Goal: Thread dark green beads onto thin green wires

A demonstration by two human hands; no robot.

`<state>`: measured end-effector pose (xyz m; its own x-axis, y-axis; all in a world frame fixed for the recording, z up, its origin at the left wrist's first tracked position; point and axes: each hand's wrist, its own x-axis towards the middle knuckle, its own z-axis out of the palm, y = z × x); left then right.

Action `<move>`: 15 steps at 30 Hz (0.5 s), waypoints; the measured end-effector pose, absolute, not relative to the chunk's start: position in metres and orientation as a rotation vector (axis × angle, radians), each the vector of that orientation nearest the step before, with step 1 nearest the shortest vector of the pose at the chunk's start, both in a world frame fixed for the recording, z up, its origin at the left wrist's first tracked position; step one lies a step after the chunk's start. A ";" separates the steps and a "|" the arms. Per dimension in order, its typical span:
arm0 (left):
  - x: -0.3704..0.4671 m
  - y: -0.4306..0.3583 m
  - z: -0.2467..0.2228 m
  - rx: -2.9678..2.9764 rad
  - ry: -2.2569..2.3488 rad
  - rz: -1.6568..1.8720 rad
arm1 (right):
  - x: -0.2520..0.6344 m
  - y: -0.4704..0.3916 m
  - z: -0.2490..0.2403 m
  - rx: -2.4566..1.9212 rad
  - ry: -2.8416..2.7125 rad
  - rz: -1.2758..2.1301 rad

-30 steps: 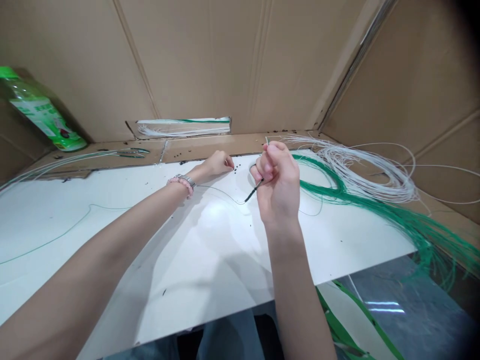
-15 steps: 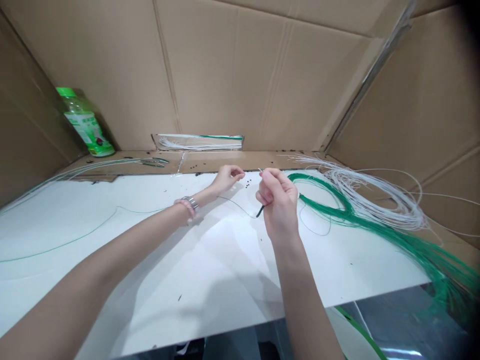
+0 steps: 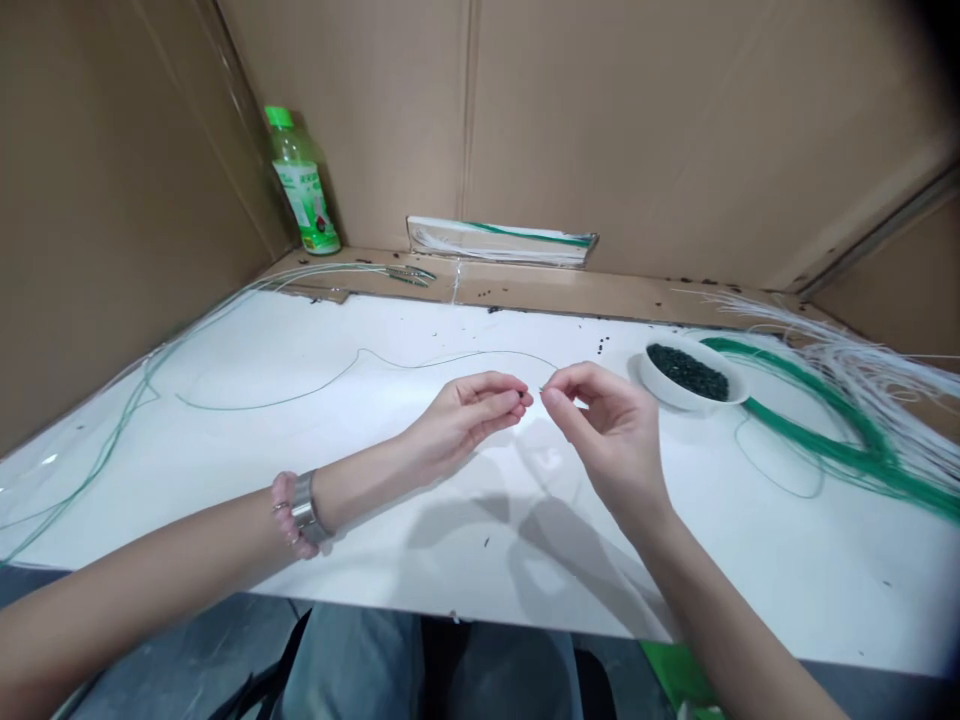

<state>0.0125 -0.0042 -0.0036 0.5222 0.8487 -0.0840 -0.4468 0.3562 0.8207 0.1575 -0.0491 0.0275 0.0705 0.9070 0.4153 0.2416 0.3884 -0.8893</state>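
Note:
My left hand point(image 3: 457, 415), with a bracelet and a pink band at the wrist, pinches a tiny dark bead point(image 3: 522, 394) between thumb and fingertips. Just to its right, my right hand point(image 3: 611, 425) pinches the tip of a thin green thread point(image 3: 427, 366). The fingertips of both hands are close but apart, above the white tabletop point(image 3: 337, 340). From the right hand the thread runs left in a loose wavy line behind the left hand. Behind the right hand stands a white bowl point(image 3: 652, 385) full of small dark beads point(image 3: 688, 371).
Green thread point(image 3: 795, 430) and white strands point(image 3: 847, 350) lie coiled at the right. A green-capped bottle point(image 3: 302, 190) stands at the back left. Beaded strands point(image 3: 409, 274) lie along the cardboard edge. Cardboard walls point(image 3: 600, 130) enclose the back and sides.
My hands have come together, the left now pinching a bead. The view has shifted left, and the bead bowl shows beside my right hand. The dark piece under that hand is out of sight.

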 end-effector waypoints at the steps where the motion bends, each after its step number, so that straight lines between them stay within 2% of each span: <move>1: 0.011 -0.004 -0.005 0.837 0.542 0.892 | 0.156 -0.049 0.025 -1.126 -1.457 0.684; 15: 0.003 -0.012 -0.013 0.852 0.455 0.863 | 0.148 -0.054 0.013 -1.172 -1.616 0.567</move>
<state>0.0025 -0.0116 -0.0132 0.5866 0.8097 -0.0192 -0.4730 0.3617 0.8034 0.1478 -0.0537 0.0132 -0.0101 0.8915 0.4529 0.4126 0.4163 -0.8102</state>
